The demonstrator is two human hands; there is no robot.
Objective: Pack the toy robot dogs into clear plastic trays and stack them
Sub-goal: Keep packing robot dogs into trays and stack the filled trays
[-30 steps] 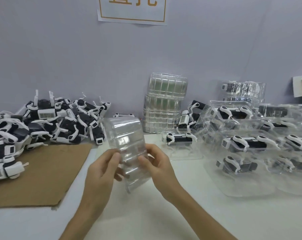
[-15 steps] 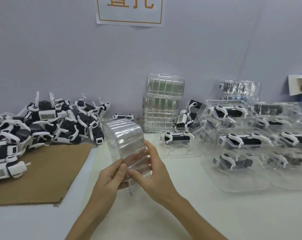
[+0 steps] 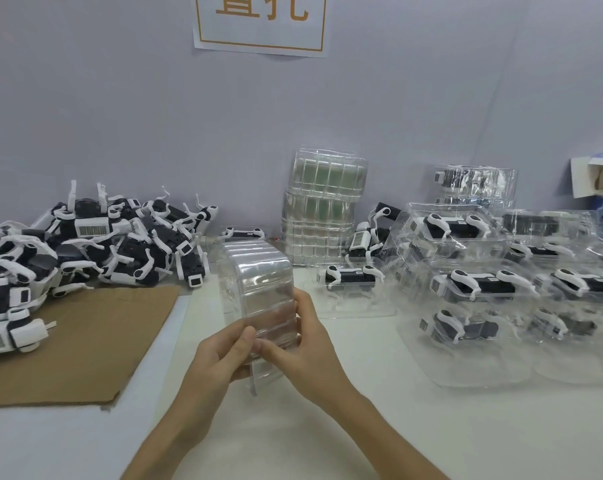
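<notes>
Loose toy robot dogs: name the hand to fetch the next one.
Left, likely: the heap of black-and-white toy robot dogs lies left of the left hand; the right hand would cross over. Both grip the clear plastic trays.

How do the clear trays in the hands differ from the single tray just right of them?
The held trays are empty; the single tray carries a toy robot dog. The held trays are raised and tilted, gripped by left hand and right hand; the single tray lies flat, untouched. Both are clear plastic.

Nested clear trays (image 3: 258, 292) held upright above table, loose robot dogs (image 3: 96, 244) heaped left, packed trays (image 3: 483, 289) right
</notes>
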